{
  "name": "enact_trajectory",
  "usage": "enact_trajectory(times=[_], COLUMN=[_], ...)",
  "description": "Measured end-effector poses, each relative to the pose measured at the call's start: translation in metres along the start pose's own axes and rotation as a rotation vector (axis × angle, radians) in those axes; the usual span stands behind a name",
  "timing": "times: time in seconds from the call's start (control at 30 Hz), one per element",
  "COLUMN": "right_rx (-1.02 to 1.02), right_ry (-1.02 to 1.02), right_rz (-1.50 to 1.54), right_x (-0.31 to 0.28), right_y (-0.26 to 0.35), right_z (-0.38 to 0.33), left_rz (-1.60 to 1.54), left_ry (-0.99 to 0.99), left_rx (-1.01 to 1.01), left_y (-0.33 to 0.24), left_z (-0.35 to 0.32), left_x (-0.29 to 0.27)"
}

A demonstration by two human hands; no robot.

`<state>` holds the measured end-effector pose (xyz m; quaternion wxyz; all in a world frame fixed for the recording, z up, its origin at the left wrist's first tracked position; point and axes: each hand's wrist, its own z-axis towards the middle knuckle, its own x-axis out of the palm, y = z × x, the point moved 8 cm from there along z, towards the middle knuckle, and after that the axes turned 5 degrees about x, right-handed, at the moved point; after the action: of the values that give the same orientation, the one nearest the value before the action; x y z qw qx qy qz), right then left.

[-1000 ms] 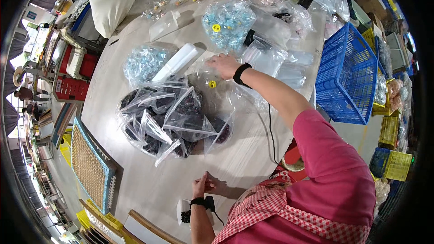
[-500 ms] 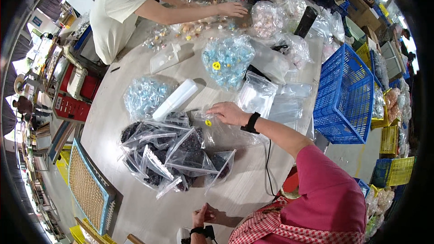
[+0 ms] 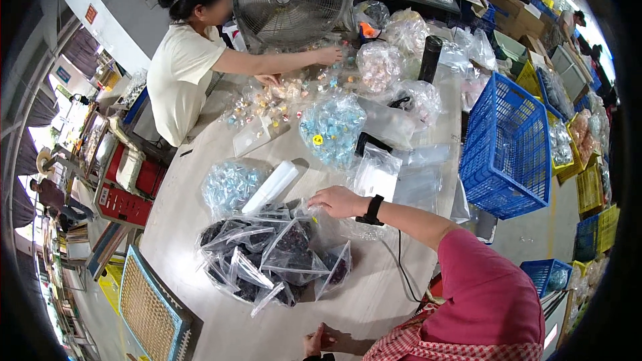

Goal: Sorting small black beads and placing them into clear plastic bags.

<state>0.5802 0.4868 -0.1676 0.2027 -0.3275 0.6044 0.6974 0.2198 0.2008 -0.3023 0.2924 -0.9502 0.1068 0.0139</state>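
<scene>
My right hand (image 3: 336, 202), with a black band on its wrist, reaches in from the right. Its fingers are bent down onto a clear plastic bag (image 3: 364, 228) with a yellow sticker. Against that bag's left side lies a heap of clear zip bags (image 3: 271, 257) with dark contents. My left hand (image 3: 317, 342) is at the lower edge, loosely curled, with nothing visible in it. Beyond my right hand are a bag of light-blue wrapped pieces (image 3: 333, 130), a similar bag (image 3: 232, 186), and a stack of white plastic sleeves (image 3: 271, 187).
Across the table a co-worker (image 3: 180, 87) reaches over scattered small pieces (image 3: 274, 101) beside a large fan (image 3: 289, 0). At the right stand a blue crate (image 3: 505, 147) and a black cylinder (image 3: 430, 59). Clear sheets (image 3: 418, 184) and a black cable (image 3: 400, 264) lie near my right arm.
The view has tilted up, bringing in the fan and more of the co-worker, whose second hand now shows. My right hand's fingers have curled down, and the clear bag is more bunched beneath them.
</scene>
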Motion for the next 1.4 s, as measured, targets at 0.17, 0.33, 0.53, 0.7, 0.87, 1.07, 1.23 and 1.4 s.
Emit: enact_trajectory(times=[0.17, 0.33, 0.53, 0.7, 0.87, 1.07, 1.23, 1.4], right_rx=[0.026, 0.02, 0.087, -0.055, 0.13, 0.589, 0.739, 0.809], right_ry=[0.093, 0.079, 0.278, 0.201, -0.094, -0.59, -0.67, -0.705], right_rz=[-0.049, -0.006, -0.038, 0.048, 0.605, 0.649, 0.709, 0.542], right_x=[0.017, 0.019, 0.019, -0.004, -0.096, -0.221, -0.246, -0.261], right_y=[-0.008, -0.011, -0.01, -0.013, -0.061, -0.16, -0.23, -0.264], right_z=[-0.006, -0.011, -0.009, 0.001, 0.034, 0.031, 0.022, 0.059], left_rz=[0.027, -0.134, -0.077, -0.103, -0.054, -0.053, -0.072, -0.034], left_ry=[0.021, 0.029, -0.045, -0.035, 0.006, 0.04, 0.04, -0.009], left_rx=[0.049, 0.044, -0.032, -0.048, -0.041, 0.006, -0.021, -0.069], left_y=[0.034, 0.05, 0.043, 0.049, 0.043, 0.058, 0.054, 0.033], left_z=[0.028, 0.031, 0.024, 0.026, 0.021, 0.033, 0.035, 0.017], left_x=[-0.013, -0.015, -0.011, -0.013, -0.011, -0.013, -0.01, -0.011])
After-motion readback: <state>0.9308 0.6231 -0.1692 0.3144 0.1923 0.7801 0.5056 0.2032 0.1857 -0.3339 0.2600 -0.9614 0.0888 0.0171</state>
